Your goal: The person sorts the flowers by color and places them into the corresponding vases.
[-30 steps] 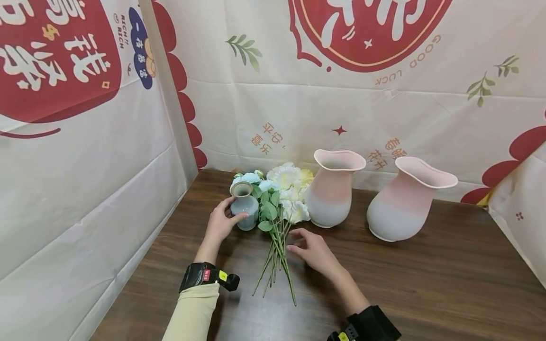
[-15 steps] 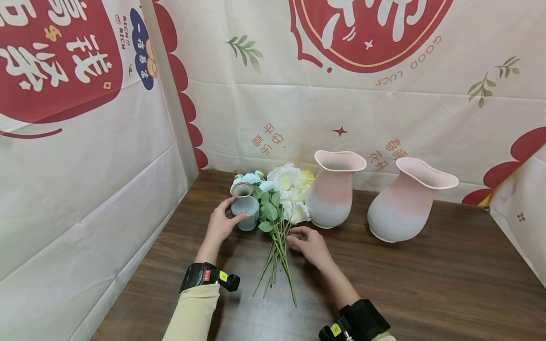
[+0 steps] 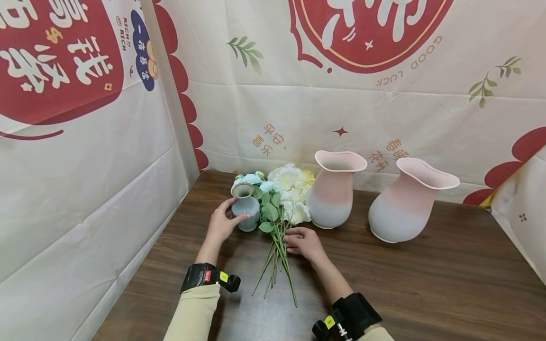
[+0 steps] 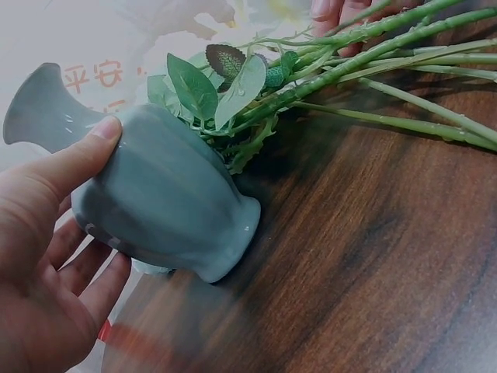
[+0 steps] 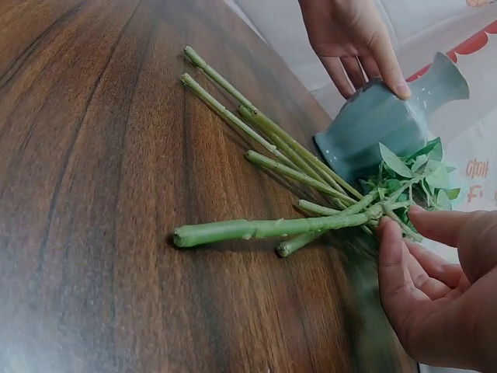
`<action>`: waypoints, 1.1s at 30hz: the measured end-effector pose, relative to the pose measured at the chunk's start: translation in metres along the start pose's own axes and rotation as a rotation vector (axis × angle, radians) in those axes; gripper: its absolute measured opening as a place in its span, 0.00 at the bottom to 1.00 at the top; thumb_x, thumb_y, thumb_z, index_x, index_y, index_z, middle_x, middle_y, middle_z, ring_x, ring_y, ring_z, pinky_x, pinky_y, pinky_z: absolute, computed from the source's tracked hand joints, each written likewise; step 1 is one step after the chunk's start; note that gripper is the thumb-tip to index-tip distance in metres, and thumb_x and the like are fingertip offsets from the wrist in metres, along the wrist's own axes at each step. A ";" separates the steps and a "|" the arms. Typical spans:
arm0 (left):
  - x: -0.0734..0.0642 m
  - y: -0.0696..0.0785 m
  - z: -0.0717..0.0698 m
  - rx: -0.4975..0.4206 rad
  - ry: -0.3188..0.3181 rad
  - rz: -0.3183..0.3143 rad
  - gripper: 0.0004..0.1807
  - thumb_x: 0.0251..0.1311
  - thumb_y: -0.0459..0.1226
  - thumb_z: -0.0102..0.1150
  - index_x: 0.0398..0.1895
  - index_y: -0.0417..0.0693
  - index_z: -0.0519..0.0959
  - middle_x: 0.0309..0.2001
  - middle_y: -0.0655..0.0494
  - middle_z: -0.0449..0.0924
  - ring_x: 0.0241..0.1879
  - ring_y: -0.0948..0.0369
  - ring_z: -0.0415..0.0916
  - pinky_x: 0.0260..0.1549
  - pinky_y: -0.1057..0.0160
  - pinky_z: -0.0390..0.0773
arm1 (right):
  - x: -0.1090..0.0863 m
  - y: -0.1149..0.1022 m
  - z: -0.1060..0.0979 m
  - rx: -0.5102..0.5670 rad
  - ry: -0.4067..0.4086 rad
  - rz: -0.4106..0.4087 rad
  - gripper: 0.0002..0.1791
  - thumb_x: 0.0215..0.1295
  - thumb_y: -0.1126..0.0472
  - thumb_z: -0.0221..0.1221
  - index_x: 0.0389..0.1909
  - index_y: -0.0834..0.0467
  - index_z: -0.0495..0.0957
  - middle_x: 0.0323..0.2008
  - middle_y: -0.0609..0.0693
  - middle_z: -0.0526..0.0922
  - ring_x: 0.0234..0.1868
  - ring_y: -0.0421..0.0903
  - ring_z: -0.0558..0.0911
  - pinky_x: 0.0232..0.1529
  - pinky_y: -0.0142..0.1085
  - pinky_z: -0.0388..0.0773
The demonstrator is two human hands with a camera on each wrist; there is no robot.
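A small blue-grey vase (image 3: pixel 246 213) stands upright at the left of the table. My left hand (image 3: pixel 221 222) holds it from its left side; the left wrist view shows the thumb across the vase (image 4: pixel 163 179) and the other fingers behind. Artificial flowers lie beside it, with white blooms (image 3: pixel 294 210), pale blue blooms (image 3: pixel 249 179), green leaves (image 3: pixel 268 211) and long crossing stems (image 3: pixel 277 255) toward the front. On the right of the stems is my right hand (image 3: pixel 304 244). In the right wrist view its thumb and index finger pinch a green stem (image 5: pixel 272 227) near the leaves.
Two larger pink-and-white vases stand to the right: one (image 3: pixel 332 199) close to the blooms, another (image 3: pixel 401 213) farther right. A printed cloth (image 3: pixel 298 113) hangs behind the brown wooden table (image 3: pixel 448 284), and another covers the left side (image 3: pixel 106 189).
My right hand has moved left to the stems, and its fingers have drawn closer together there. The left hand and the blue-grey vase stay in place.
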State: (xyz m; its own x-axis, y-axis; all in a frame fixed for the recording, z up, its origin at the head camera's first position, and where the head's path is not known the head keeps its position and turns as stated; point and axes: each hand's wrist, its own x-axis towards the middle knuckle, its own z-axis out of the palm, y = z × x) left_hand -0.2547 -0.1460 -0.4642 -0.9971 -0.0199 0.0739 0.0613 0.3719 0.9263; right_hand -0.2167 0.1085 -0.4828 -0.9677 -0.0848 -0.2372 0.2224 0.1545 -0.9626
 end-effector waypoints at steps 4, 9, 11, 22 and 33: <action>-0.001 0.000 0.000 -0.011 0.008 0.023 0.39 0.57 0.41 0.72 0.71 0.44 0.67 0.72 0.39 0.65 0.70 0.43 0.66 0.67 0.47 0.72 | 0.005 0.002 0.001 -0.016 0.019 0.013 0.16 0.67 0.67 0.61 0.54 0.70 0.79 0.43 0.63 0.87 0.31 0.40 0.85 0.33 0.33 0.86; -0.002 0.000 0.000 -0.004 0.022 0.056 0.39 0.56 0.43 0.73 0.70 0.43 0.69 0.70 0.37 0.67 0.69 0.42 0.68 0.66 0.48 0.74 | 0.005 0.001 0.002 -0.018 0.044 -0.003 0.15 0.66 0.68 0.62 0.51 0.70 0.82 0.43 0.66 0.86 0.30 0.40 0.84 0.32 0.33 0.86; -0.001 0.000 0.000 -0.004 0.020 0.042 0.39 0.56 0.42 0.73 0.70 0.43 0.69 0.71 0.38 0.67 0.69 0.42 0.68 0.67 0.48 0.73 | 0.004 -0.002 0.003 -0.014 0.050 -0.014 0.14 0.65 0.69 0.62 0.50 0.71 0.82 0.44 0.67 0.86 0.30 0.40 0.83 0.32 0.33 0.86; -0.001 0.001 -0.001 -0.004 -0.003 -0.009 0.38 0.58 0.38 0.71 0.72 0.44 0.67 0.73 0.41 0.65 0.71 0.45 0.66 0.69 0.48 0.70 | -0.003 -0.010 0.004 -0.013 0.090 -0.061 0.11 0.66 0.72 0.61 0.46 0.70 0.83 0.38 0.59 0.87 0.29 0.41 0.84 0.29 0.30 0.84; -0.002 0.003 -0.001 0.002 -0.004 -0.005 0.38 0.59 0.38 0.71 0.72 0.44 0.67 0.72 0.40 0.65 0.71 0.44 0.66 0.68 0.47 0.71 | -0.005 -0.009 0.004 -0.036 0.129 -0.122 0.09 0.64 0.72 0.62 0.44 0.70 0.83 0.36 0.59 0.87 0.29 0.41 0.84 0.27 0.28 0.83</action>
State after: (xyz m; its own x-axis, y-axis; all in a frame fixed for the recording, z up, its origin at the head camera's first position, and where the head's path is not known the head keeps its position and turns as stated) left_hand -0.2529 -0.1462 -0.4613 -0.9975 -0.0179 0.0681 0.0565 0.3739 0.9257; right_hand -0.2131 0.1039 -0.4735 -0.9950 0.0217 -0.0978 0.1001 0.1863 -0.9774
